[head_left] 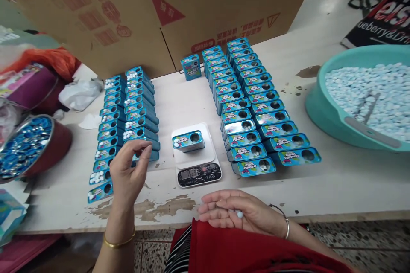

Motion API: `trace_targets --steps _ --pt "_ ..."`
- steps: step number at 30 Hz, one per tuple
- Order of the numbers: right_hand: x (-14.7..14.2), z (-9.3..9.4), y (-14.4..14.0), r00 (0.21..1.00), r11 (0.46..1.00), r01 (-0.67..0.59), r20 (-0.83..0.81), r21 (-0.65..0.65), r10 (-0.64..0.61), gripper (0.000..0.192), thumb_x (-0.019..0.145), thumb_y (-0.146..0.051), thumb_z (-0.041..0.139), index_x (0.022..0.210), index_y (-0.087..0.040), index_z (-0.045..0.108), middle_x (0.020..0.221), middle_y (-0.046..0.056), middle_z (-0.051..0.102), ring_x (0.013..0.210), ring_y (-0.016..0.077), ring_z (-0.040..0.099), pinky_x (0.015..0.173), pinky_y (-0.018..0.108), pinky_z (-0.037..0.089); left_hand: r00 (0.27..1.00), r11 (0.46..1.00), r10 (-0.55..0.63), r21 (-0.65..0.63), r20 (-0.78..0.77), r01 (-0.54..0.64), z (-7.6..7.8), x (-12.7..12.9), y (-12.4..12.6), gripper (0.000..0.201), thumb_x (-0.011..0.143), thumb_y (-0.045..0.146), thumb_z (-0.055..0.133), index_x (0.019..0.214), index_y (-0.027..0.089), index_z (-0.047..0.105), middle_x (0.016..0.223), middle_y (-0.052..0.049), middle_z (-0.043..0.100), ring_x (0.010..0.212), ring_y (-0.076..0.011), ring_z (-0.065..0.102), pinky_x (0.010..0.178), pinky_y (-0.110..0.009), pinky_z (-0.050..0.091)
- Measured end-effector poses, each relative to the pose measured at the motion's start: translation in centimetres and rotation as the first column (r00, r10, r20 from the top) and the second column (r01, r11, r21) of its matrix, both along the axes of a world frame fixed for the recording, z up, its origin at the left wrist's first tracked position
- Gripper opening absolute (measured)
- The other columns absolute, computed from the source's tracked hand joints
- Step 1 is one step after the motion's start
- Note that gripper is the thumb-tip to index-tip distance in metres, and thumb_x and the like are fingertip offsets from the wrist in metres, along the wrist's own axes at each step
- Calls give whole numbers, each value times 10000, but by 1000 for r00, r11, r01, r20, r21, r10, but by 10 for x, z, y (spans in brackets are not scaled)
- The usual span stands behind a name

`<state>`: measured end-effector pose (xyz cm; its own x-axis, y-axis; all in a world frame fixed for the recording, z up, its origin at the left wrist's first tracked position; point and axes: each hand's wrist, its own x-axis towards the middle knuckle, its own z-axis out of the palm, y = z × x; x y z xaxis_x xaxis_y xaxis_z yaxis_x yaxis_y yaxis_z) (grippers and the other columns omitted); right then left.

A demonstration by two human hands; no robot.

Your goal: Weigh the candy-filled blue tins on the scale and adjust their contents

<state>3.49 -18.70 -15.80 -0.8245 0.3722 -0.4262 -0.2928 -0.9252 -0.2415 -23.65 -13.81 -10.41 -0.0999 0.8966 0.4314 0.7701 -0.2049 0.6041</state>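
Note:
My left hand (130, 172) hovers at the left rows of blue tins (137, 113), thumb and forefinger brought together; whether anything is between them I cannot make out. Palm up near the table's front edge, my right hand (243, 209) cups a small pale blue candy (239, 213), its fingers partly curled. Between the hands stands a white kitchen scale (209, 149) with digits on its display. One blue tin (187, 141) rests on it, with a round opening at its right end and white candies at its left end.
Two rows of blue tins (243, 138) stand right of the scale, and a lone tin (191, 68) near the cardboard box (192, 13). A teal basin (323, 106) full of pale candies holds a scoop (371, 132). At left is a red-brown bowl (62, 140) of blue lids.

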Motion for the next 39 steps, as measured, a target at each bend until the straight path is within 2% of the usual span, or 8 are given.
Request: trace_targets --steps 11,18,22,24,29,31,34,39 --pt "-3 -4 -3 999 999 38 31 -28 -37 401 779 -281 700 1111 -68 626 1102 196 688 1027 272 667 893 332 517 984 991 -130 -29 -121 127 -1 11 3 138 858 206 592 990 189 630 851 -22 621 762 -127 570 674 -259 457" --pt "-6 -5 -3 998 998 56 31 -36 -55 401 799 -328 687 1106 -77 625 1071 186 697 1009 266 675 892 345 511 897 972 -225 -26 -381 233 -14 19 8 277 882 211 554 1157 226 592 1039 -75 600 938 -202 550 830 -371 424" --pt "-7 -7 -2 998 998 46 36 -38 -45 403 785 -336 700 1090 -80 633 1077 188 698 1016 272 672 880 340 512 899 969 -245 -53 -362 243 -15 21 12 279 892 232 549 1170 224 571 1031 -73 573 943 -202 538 824 -365 425" --pt "-7 -7 -1 999 998 41 35 -40 -39 401 780 -334 703 1083 -80 639 1070 189 700 1016 276 671 879 340 511 881 953 -304 -124 -363 278 -11 22 17 262 897 252 546 1157 226 567 1028 -69 567 947 -200 535 822 -360 425" --pt "-6 -4 1 999 998 43 29 -53 -42 383 785 -307 693 1086 -78 638 1060 184 703 1008 270 676 897 351 499 820 860 -477 -361 -316 361 7 24 31 151 923 265 500 1045 211 571 992 -52 541 910 -173 527 790 -325 434" --pt "-6 -3 1 999 997 44 31 -62 -42 362 797 -289 678 1088 -78 633 1060 181 703 1009 265 676 911 360 491 824 835 -509 -376 -250 402 11 24 34 93 922 250 499 960 200 567 955 -42 531 874 -156 523 762 -299 441" --pt "-6 -3 2 998 996 55 27 -70 -53 333 813 -268 655 1083 -75 630 1051 175 705 1012 266 675 921 367 484 848 840 -501 -332 -170 430 14 23 36 73 919 228 505 876 192 552 902 -30 522 843 -139 519 737 -275 444" --pt "-8 -4 3 998 995 64 18 -77 -62 316 829 -244 629 1087 -61 627 1048 180 705 1007 271 677 910 363 490 844 838 -504 -342 -183 426 13 22 34 73 909 173 499 870 189 558 893 -24 541 828 -127 529 729 -271 441"
